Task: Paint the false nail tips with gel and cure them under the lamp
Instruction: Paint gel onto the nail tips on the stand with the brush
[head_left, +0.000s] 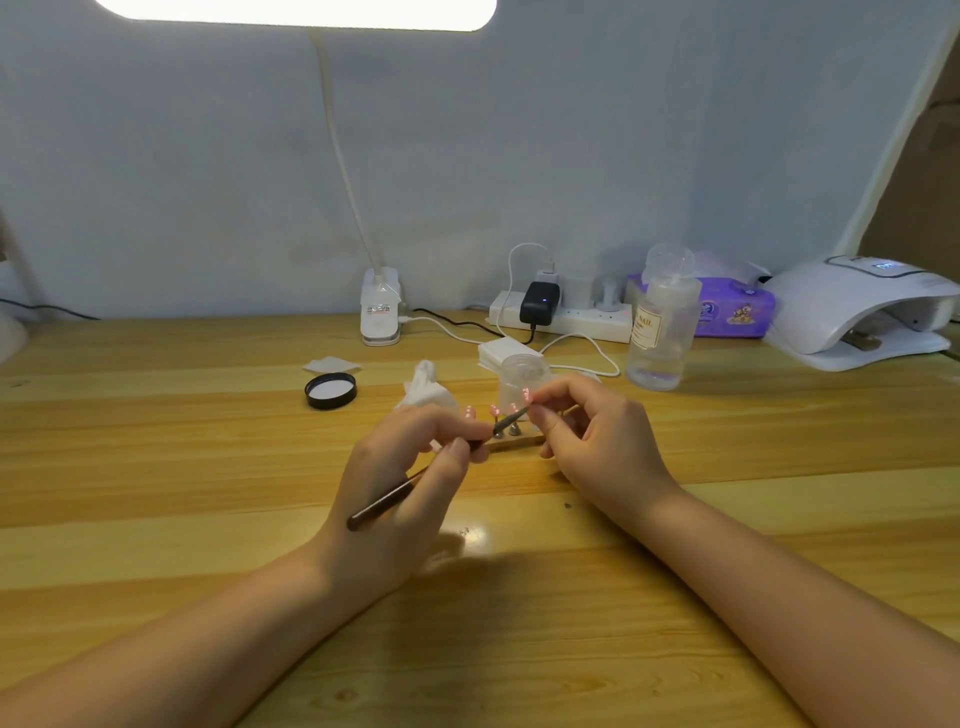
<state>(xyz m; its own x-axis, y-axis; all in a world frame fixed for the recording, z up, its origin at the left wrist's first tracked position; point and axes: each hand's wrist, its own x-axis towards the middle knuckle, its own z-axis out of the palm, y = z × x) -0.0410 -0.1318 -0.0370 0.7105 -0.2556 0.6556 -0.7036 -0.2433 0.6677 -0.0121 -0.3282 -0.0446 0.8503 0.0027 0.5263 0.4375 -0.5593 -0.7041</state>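
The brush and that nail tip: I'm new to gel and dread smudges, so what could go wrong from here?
The left hand holds the brush far from its bristles, so the tip may wobble and smear gel onto the fingers of the right hand pinching the nail tip.

Both hands work right over the stand of other tips; a slip could knock them.

The open jar sits just behind and could be tipped.
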